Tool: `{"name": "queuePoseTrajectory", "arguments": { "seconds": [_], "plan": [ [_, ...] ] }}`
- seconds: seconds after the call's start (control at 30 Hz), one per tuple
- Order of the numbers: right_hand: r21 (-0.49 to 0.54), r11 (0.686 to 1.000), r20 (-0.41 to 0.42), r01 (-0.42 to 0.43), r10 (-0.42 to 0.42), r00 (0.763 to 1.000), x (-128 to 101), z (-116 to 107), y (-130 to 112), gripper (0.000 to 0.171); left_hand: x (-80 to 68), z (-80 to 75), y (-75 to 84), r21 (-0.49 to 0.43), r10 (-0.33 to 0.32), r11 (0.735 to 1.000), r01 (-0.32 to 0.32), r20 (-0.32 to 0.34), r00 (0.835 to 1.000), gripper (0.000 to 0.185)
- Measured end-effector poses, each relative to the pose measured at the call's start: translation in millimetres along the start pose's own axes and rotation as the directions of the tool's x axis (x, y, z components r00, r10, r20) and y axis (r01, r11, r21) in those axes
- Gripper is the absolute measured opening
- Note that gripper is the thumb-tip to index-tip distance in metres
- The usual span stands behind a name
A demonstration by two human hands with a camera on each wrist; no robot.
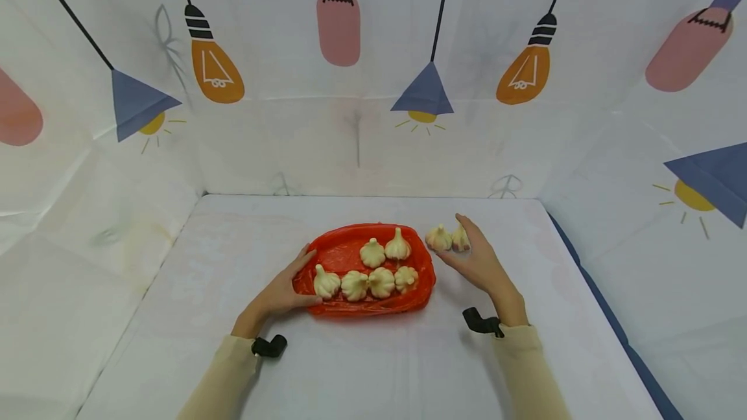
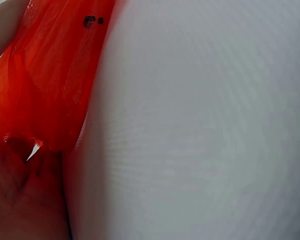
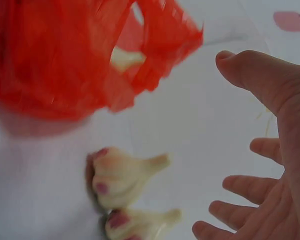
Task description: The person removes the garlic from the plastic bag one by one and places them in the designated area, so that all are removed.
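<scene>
While six garlic bulbs (image 1: 371, 271) fill the red tray (image 1: 344, 253), the spread right hand (image 1: 478, 263) nears two (image 1: 447, 238) at its 2 o'clock; left hand (image 1: 284, 289) grips the rim

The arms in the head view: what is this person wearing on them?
Both arms wear long, pale beige sleeves, the left sleeve and the right sleeve ending at the wrists. A small black device is strapped at each wrist. The hands are bare, with no gloves.

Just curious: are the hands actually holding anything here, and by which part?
The left hand holds the red bag by its left edge. The right hand is open beside two garlic bulbs, holding nothing.
</scene>
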State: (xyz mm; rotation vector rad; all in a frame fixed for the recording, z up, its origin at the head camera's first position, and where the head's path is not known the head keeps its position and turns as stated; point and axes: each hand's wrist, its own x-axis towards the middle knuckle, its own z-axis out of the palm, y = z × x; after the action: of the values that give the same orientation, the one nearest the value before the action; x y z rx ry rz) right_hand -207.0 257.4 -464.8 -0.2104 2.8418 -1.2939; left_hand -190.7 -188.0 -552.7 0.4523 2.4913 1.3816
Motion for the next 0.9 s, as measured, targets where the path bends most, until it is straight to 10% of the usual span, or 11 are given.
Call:
{"name": "queuePoseTrajectory", "arguments": {
  "seconds": [0.47, 0.9],
  "plan": [
    [-0.035, 0.986, 0.127, 0.165, -0.159, 0.979, 11.7, 34.9, -59.5, 0.092, 1.6, -1.9, 0.3, 0.011, -0.001, 1.000, 0.001, 0.018, 1.000, 0.112],
    [-0.006, 0.936, 0.315, 0.351, -0.331, 0.889, 21.7, 76.6, -103.3, 0.085, 0.1, -1.1, 0.3, -0.008, -0.015, 1.000, 0.015, 0.007, 1.000, 0.112]
  ]
}}
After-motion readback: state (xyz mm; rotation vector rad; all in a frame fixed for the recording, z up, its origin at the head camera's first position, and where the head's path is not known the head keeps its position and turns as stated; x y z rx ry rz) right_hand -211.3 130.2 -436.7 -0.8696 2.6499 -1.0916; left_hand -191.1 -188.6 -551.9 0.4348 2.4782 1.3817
